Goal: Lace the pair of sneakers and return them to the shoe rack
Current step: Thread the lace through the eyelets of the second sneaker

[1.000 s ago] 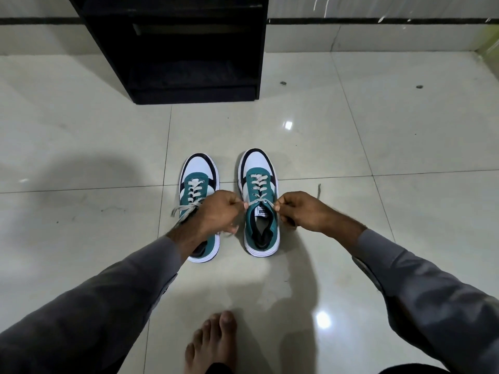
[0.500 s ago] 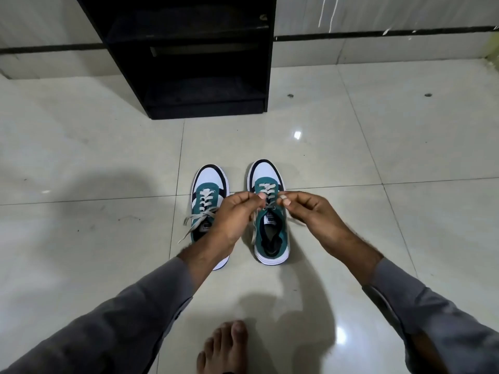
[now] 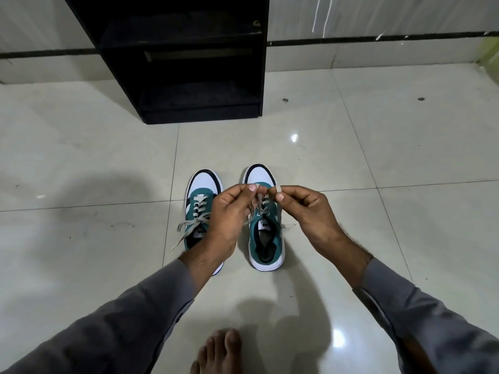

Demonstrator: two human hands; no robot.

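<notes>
You hold the laces above the right sneaker (image 3: 266,238)

Your left hand (image 3: 229,211) and right hand (image 3: 305,209) each pinch a lace end (image 3: 258,201); the left sneaker (image 3: 201,211) sits beside

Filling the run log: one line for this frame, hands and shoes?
stage: lacing | left hand: pinching right sneaker's lace | right hand: pinching same lace | right sneaker: on floor | left sneaker: laced, ends loose | shoe rack: shelves look bare
</notes>
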